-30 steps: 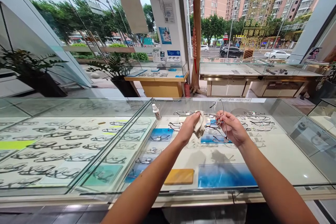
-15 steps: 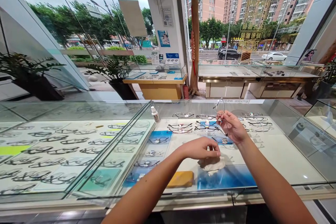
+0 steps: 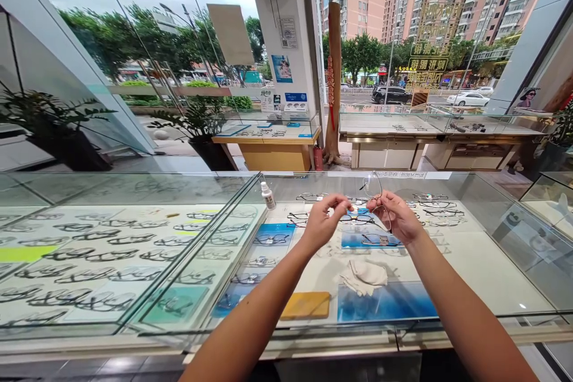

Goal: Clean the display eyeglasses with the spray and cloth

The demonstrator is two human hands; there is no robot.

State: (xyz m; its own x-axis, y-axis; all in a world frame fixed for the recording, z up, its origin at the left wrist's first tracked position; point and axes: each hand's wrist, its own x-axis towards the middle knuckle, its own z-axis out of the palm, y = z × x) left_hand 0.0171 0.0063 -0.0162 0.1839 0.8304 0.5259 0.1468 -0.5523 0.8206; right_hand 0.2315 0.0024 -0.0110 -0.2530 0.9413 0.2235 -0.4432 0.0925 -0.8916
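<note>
My right hand (image 3: 396, 216) pinches a pair of eyeglasses (image 3: 379, 187) with a thin metal frame, held on end above the glass counter. One lens rises over the fingers, and a thin temple curves down below them. My left hand (image 3: 327, 219) is just left of the eyeglasses, apart from them. Its fingers are curled with the tips close to the thumb; whatever they hold, if anything, is too small to make out. Below the hands a crumpled cream cleaning cloth (image 3: 363, 276) lies on the counter top, partly over a blue panel (image 3: 385, 304).
A small white spray bottle (image 3: 268, 196) stands on the counter, left of my hands. Nearer me is a mustard-yellow flat case (image 3: 306, 305). Rows of eyeglass frames (image 3: 92, 236) show under the glass. Farther off stand other display cases (image 3: 275, 152) and a wooden post (image 3: 333, 83).
My left hand has risen from beside the cloth up and left, toward the eyeglasses, leaving the cloth uncovered. The eyeglasses have turned slightly in my right hand, which stays nearly in place.
</note>
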